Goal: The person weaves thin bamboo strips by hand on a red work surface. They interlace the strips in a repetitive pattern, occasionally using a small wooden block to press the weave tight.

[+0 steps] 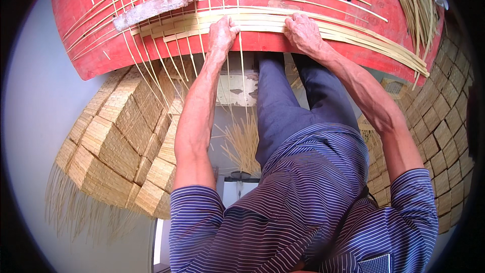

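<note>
Long flat bamboo strips (pixel 257 23) lie in a band across the near part of a red board (pixel 93 65). My left hand (pixel 222 31) is closed on the band, close to an upright strip (pixel 242 55) of the open lattice. Farther right, my right hand (pixel 304 31) is also closed on the band, its fingertips curled under and partly hidden. The band's loose ends run past it toward the board's right edge. A rough stone bar (pixel 155 8) rests slantwise on the lattice, left of my left hand.
Loose bamboo strips (pixel 411 0) hang over the board's right corner. Woven baskets (pixel 108 146) are stacked at lower left, and more woven pieces (pixel 444 101) stand at right. Below the board, strip ends dangle near a splayed tuft of strips (pixel 242 144).
</note>
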{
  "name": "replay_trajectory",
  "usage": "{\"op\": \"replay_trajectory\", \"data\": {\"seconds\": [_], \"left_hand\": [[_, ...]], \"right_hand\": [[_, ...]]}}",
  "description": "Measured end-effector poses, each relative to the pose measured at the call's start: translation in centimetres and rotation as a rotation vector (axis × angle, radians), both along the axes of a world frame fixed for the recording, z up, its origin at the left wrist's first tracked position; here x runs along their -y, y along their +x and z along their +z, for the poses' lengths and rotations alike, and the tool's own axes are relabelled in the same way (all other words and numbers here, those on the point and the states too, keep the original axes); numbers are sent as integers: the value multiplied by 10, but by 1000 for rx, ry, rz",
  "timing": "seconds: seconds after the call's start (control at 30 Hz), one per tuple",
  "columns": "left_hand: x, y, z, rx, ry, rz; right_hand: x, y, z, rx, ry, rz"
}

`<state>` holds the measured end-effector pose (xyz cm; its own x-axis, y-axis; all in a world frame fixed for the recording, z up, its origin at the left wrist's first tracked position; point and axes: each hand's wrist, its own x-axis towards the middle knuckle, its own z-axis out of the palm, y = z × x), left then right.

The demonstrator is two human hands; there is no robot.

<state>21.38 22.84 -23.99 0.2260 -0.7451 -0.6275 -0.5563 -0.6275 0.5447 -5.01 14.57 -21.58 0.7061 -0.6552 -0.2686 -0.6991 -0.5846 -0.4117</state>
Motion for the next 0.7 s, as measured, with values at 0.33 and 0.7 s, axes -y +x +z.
{"op": "replay_trajectory", "data": {"seconds": [0.33, 0.7], "left_hand": [[-2, -2, -2, 14, -50, 47], [-5, -11, -2, -15, -121, 162]], "right_hand": [[31, 24, -3, -106, 511, 92], [29, 121, -14, -141, 1378, -228]]}}
